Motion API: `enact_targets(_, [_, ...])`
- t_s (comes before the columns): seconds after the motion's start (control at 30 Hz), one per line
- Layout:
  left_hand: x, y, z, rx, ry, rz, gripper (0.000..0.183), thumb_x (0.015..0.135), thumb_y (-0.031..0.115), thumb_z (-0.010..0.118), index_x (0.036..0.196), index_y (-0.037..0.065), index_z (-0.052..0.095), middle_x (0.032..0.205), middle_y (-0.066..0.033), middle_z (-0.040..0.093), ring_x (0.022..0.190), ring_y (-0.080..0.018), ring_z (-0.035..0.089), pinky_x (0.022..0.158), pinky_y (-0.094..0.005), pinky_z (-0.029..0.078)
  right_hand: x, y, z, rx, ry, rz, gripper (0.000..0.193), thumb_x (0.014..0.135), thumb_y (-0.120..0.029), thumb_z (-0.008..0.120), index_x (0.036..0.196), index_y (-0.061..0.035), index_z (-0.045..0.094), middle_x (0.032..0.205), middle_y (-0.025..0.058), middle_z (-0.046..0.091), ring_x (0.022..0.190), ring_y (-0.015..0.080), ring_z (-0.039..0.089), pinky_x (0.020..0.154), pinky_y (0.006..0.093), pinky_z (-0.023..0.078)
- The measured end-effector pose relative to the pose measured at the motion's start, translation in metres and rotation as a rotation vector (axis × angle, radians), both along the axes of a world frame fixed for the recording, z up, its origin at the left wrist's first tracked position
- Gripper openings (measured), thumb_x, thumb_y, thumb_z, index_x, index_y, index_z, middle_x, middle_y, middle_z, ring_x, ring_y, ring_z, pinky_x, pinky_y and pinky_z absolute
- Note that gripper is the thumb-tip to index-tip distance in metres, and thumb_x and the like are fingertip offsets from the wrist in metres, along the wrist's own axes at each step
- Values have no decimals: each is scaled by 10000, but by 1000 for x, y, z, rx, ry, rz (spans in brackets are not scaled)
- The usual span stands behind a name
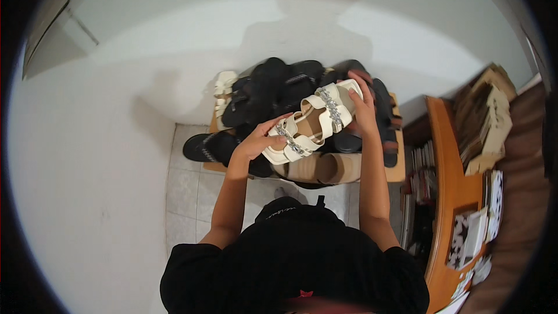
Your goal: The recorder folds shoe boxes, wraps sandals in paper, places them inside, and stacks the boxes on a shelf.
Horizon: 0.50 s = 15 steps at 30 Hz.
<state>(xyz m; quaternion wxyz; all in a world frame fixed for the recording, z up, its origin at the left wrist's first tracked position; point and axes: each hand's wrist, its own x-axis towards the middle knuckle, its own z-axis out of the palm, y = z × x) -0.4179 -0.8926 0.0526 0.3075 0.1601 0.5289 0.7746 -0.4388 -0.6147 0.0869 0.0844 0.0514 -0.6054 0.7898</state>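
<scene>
Two white sandals with jewelled straps are held up in front of me, lying end to end on a slant. My left hand [254, 142] is closed on the lower-left sandal [289, 144], its thumb over the strap. Round the outer end of the upper-right sandal [332, 104] my right hand [364, 110] is wrapped, fingers along the edge. Where the two sandals meet, I cannot tell whether they touch. Below and behind them, a low wooden rack [397, 173] bears several dark shoes, among them a black sandal [203, 147] and beige footwear [325, 168].
Another pair of white sandals [224, 93] sits at the rack's far left. A white wall [192, 29] rises behind the rack. To the right stands a wooden shelf unit [444, 139] with books [419, 166], brown paper bags [488, 122] and a star-patterned box [462, 238].
</scene>
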Motion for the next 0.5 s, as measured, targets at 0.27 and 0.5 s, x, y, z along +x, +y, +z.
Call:
enact_targets(0.27, [60, 177, -4, 145, -172, -425, 705, 777, 126, 685, 1374, 36, 321, 1376, -76, 387, 1214, -162, 421, 1016, -299, 339, 183, 167, -19, -99, -110, -462, 333, 918, -58, 444, 1250, -83, 442, 1085, 72, 556, 974, 154, 552, 821, 291, 481])
enact_targets(0.5, [151, 351, -24, 318, -372, -678, 658, 815, 278, 627, 1352, 61, 315, 1327, -174, 410, 1183, -340, 460, 933, -573, 408, 367, 289, -35, -175, -94, -1012, 330, 938, -88, 406, 1267, -114, 410, 1167, 92, 513, 1016, 184, 548, 824, 314, 497])
